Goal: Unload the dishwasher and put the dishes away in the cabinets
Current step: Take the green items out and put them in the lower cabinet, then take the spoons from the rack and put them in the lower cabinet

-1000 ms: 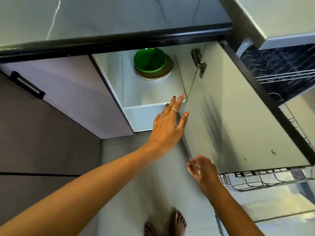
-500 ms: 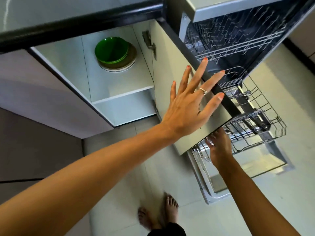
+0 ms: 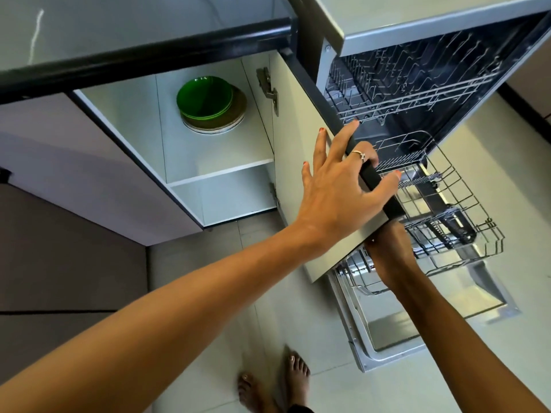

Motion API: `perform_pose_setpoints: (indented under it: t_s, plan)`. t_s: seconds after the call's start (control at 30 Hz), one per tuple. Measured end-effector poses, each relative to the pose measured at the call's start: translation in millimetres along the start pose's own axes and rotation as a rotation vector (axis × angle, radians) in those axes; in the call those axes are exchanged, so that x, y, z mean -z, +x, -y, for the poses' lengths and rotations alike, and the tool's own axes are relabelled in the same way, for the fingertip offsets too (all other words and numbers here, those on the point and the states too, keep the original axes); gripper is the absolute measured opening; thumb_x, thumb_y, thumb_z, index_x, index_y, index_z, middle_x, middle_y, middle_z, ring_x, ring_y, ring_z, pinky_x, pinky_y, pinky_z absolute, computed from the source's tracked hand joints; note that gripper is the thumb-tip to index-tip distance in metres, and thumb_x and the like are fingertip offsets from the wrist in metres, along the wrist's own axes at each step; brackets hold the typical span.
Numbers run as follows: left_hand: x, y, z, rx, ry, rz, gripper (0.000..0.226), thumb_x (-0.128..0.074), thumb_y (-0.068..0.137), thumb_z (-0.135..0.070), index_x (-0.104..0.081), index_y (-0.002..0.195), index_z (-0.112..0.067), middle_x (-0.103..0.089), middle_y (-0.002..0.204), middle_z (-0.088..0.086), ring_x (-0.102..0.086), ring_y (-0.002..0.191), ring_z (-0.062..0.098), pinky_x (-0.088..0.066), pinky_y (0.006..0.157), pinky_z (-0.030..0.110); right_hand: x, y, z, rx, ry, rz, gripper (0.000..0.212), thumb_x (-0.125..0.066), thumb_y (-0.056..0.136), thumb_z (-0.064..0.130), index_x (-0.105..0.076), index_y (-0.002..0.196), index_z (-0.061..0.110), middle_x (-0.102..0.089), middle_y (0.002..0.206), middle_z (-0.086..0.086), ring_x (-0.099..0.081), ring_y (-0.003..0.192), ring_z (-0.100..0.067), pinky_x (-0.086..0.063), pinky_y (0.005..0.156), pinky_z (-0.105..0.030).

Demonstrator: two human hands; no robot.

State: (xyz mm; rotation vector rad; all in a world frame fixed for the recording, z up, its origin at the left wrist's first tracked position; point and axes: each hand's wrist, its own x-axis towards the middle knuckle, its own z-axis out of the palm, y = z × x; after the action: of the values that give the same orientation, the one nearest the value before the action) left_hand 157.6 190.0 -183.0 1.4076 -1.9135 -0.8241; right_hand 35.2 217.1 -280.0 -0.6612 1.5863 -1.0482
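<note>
Dishes: 1 stack of plates topped by green bowls (image 3: 208, 102) sits on the upper shelf of the open cabinet (image 3: 214, 174), well apart from both hands.
Dishwasher: the lower rack (image 3: 447, 222) is pulled out over the dropped dishwasher door (image 3: 417, 329); I see no dishes in it or in the upper rack (image 3: 417, 84).
Cabinet door: the cabinet door (image 3: 298, 180) stands swung wide beside the dishwasher, its dark edge crowding the rack.
Left hand: the left hand (image 3: 340, 186) lies on the door with fingers spread wide, some hooked over the edge, likely to swing it shut.
Right hand: the right hand (image 3: 387, 251) reaches under the door's corner at the rack's front; its fingers are hidden, so its grip cannot be told.
</note>
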Motion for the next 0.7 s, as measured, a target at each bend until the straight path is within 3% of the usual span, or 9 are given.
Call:
perform_pose_setpoints:
  t_s: [0.07,0.13,0.27,0.37,0.5,0.6,0.7]
  plan:
    - [1.9,-4.2,3.4,-0.006,-0.014,-0.023,0.02,-0.055,0.083,-0.043,-0.049,0.088,-0.025,-0.023,0.153,-0.004,-0.001,0.147,0.024,-0.007,0.117,0.054,-3.5,-9.4,-1.4,0.027,-0.018,0.058,0.023,-0.038,0.099,0.013,-0.055,0.105,-0.001,-0.057,0.083,-0.007,-0.053,0.076,-0.015,-0.042,0.069,-0.026]
    - [8.8,-9.8,9.9,-0.004,-0.068,-0.012,0.014,-0.054,0.081,-0.034,-0.049,0.086,-0.023,-0.025,0.153,-0.004,-0.001,0.147,0.022,-0.005,0.118,0.047,-9.7,-19.5,-2.6,0.041,-0.07,0.113,0.028,-0.036,0.101,0.016,-0.062,0.092,0.011,-0.063,0.081,-0.002,-0.057,0.078,-0.011,-0.047,0.071,-0.022]
    - [35.9,-27.6,28.7,0.037,-0.165,0.072,0.029,-0.052,0.081,-0.024,-0.055,0.11,-0.025,-0.016,0.155,-0.016,0.008,0.146,0.009,-0.007,0.119,0.041,-29.0,-38.8,-5.0,0.066,-0.127,0.244,0.036,-0.037,0.101,0.023,-0.064,0.079,0.013,-0.072,0.073,0.005,-0.066,0.073,-0.001,-0.053,0.064,-0.012]
    - [63.8,-37.1,47.0,0.006,-0.159,0.112,0.046,-0.05,0.08,-0.024,-0.052,0.126,-0.027,-0.011,0.156,-0.019,0.001,0.146,0.006,-0.013,0.118,0.039,-51.5,-50.4,-5.8,0.087,-0.156,0.365,0.046,-0.036,0.096,0.04,-0.069,0.091,0.008,-0.073,0.092,-0.009,-0.069,0.086,-0.011,-0.055,0.076,-0.02]
    - [103.3,-42.8,77.0,-0.039,-0.12,0.146,0.051,-0.048,0.079,-0.027,-0.048,0.13,-0.032,-0.008,0.157,-0.018,-0.011,0.144,0.001,-0.02,0.112,0.025,-90.5,-60.8,-1.1,0.159,-0.204,0.488,0.059,-0.034,0.086,0.049,-0.068,0.09,0.002,-0.071,0.09,-0.013,-0.067,0.089,-0.02,-0.055,0.081,-0.032]
    - [123.7,-45.2,95.0,-0.05,-0.091,0.149,0.051,-0.047,0.079,-0.028,-0.043,0.128,-0.043,-0.007,0.157,-0.02,-0.007,0.145,0.004,-0.018,0.115,0.037,-116.8,-62.4,0.3,0.194,-0.269,0.562,0.059,-0.03,0.087,0.051,-0.069,0.084,0.007,-0.071,0.095,-0.015,-0.066,0.095,-0.02,-0.055,0.081,-0.028]
    - [131.2,-46.0,99.6,-0.074,-0.007,0.164,0.053,-0.045,0.081,-0.026,-0.041,0.131,-0.042,-0.006,0.157,-0.018,0.001,0.146,0.006,-0.012,0.117,0.051,-124.3,-65.9,-3.9,0.212,-0.266,0.564,0.058,-0.027,0.087,0.054,-0.068,0.074,0.015,-0.071,0.09,-0.013,-0.066,0.092,-0.02,-0.056,0.079,-0.025]
